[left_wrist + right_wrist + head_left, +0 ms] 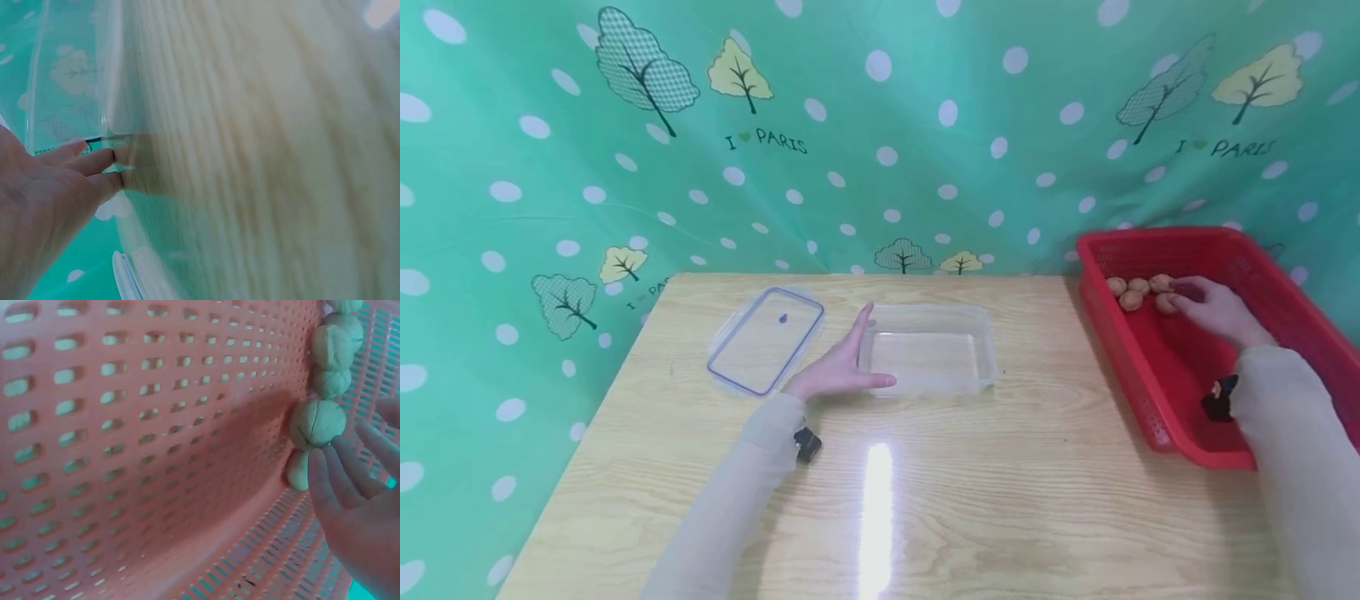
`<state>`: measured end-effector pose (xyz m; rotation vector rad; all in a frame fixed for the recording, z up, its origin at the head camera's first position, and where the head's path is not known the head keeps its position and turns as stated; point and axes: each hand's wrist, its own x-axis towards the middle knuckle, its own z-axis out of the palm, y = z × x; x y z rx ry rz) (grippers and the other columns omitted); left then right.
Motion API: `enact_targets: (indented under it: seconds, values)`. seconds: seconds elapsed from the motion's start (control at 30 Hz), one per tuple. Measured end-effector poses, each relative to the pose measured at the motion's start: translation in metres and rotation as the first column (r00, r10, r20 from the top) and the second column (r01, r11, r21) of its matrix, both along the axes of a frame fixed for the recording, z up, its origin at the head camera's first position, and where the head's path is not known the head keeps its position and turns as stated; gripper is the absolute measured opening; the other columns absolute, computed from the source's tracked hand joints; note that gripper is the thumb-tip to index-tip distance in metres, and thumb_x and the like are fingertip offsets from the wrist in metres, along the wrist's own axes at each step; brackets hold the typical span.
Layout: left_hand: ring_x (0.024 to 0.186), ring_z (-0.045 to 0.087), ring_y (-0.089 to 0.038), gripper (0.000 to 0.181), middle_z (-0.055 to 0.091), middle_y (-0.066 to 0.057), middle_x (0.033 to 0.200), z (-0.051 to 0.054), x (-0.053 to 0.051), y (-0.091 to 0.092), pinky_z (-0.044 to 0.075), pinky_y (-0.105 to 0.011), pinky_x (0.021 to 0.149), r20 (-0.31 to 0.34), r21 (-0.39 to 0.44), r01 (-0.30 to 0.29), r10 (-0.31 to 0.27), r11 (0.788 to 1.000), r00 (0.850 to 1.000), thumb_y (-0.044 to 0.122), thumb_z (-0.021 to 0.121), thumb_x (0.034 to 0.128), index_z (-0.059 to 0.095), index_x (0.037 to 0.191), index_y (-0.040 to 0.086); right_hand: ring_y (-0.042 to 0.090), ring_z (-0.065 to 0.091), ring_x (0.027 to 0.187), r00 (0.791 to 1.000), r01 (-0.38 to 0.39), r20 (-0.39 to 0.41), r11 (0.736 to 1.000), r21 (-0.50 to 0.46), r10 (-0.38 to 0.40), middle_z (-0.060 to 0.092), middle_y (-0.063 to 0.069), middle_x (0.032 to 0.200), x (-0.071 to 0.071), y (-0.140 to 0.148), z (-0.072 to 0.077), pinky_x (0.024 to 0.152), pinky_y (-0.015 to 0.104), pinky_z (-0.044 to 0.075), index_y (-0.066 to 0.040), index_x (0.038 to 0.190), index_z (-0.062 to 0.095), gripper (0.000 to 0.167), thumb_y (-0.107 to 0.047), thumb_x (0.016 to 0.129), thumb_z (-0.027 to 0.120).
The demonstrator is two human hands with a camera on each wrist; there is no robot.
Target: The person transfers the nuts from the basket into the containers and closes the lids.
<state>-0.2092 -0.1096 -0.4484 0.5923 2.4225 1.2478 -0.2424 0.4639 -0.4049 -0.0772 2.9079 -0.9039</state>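
Note:
My left hand spreads thumb and fingers at the left end of a clear plastic food container. In the left wrist view its fingertips lie against or very near the container wall. Over at the right, my right hand reaches into a red plastic basket. Several walnuts lie together at the basket's far left corner. The right wrist view has the extended fingers at a walnut, seemingly touching it without closing round it.
A clear lid with a blue seal lies flat on the wooden table, left of the container. The basket's raised perforated sides surround the right hand. Behind the table hangs a green dotted cloth.

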Motion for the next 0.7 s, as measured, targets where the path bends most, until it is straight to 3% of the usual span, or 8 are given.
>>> enact_targets:
  seconds: [0.17, 0.3, 0.43, 0.53, 0.6, 0.7]
  values:
    - [0.143, 0.015, -0.031, 0.124, 0.003, -0.011, 0.161, 0.001, 0.001, 0.001, 0.021, -0.050, 0.112, 0.002, -0.023, -0.007, 0.007, 1.000, 1.000, 0.046, 0.081, 0.0750, -0.018, 0.150, 0.040, 0.053, 0.034, 0.115, 0.995, 0.038, 0.097, 0.999, -0.005, -0.038, 0.034, 0.039, 0.133, -0.001, 0.007, -0.002, 0.092, 0.068, 0.033, 0.010, 0.145, 0.025, 0.075, -0.045, 0.099, 0.048]
    - [0.143, 0.015, -0.033, 0.124, 0.003, -0.013, 0.161, 0.001, 0.001, 0.001, 0.021, -0.051, 0.111, -0.007, -0.024, -0.009, 0.009, 1.000, 1.000, 0.046, 0.080, 0.0754, -0.017, 0.151, 0.038, 0.055, 0.034, 0.116, 0.987, 0.056, 0.152, 0.998, -0.009, -0.054, 0.033, 0.039, 0.134, -0.003, 0.013, -0.004, 0.086, 0.064, 0.044, 0.007, 0.149, 0.018, 0.082, -0.045, 0.097, 0.054]
    - [0.143, 0.015, -0.033, 0.123, 0.003, -0.014, 0.161, 0.000, 0.000, 0.000, 0.021, -0.052, 0.111, -0.003, -0.013, -0.011, 0.011, 1.000, 1.000, 0.045, 0.081, 0.0756, -0.017, 0.151, 0.039, 0.053, 0.036, 0.115, 0.985, 0.074, 0.161, 0.996, -0.053, -0.065, 0.035, 0.038, 0.133, -0.005, 0.015, -0.008, 0.073, 0.042, 0.054, 0.007, 0.149, 0.017, 0.083, -0.041, 0.096, 0.057]
    - [0.143, 0.014, -0.031, 0.123, 0.002, -0.012, 0.161, -0.001, 0.000, 0.000, 0.020, -0.050, 0.112, 0.005, -0.012, -0.009, 0.010, 1.000, 1.000, 0.045, 0.080, 0.0760, -0.018, 0.150, 0.042, 0.050, 0.037, 0.112, 0.989, 0.064, 0.139, 0.996, -0.062, -0.055, 0.035, 0.038, 0.132, -0.006, 0.015, -0.011, 0.066, 0.025, 0.046, 0.008, 0.147, 0.021, 0.076, -0.038, 0.097, 0.056]
    - [0.143, 0.014, -0.030, 0.123, 0.001, -0.011, 0.161, -0.001, 0.000, 0.001, 0.020, -0.049, 0.112, 0.008, -0.012, -0.009, 0.009, 1.000, 1.000, 0.045, 0.080, 0.0762, -0.018, 0.149, 0.042, 0.044, 0.041, 0.107, 0.991, 0.057, 0.128, 0.997, -0.061, -0.048, 0.036, 0.038, 0.132, -0.006, 0.015, -0.013, 0.064, 0.019, 0.042, 0.007, 0.145, 0.025, 0.071, -0.037, 0.098, 0.054]
    - [0.144, 0.013, -0.029, 0.122, 0.001, -0.008, 0.161, -0.002, 0.000, 0.001, 0.019, -0.049, 0.112, 0.007, -0.010, -0.011, 0.012, 1.000, 1.000, 0.045, 0.080, 0.0765, -0.018, 0.150, 0.041, 0.018, 0.050, 0.096, 0.992, 0.050, 0.121, 0.996, -0.070, -0.041, 0.039, 0.033, 0.130, -0.006, 0.013, -0.015, 0.063, 0.015, 0.042, 0.006, 0.142, 0.029, 0.068, -0.036, 0.097, 0.057]
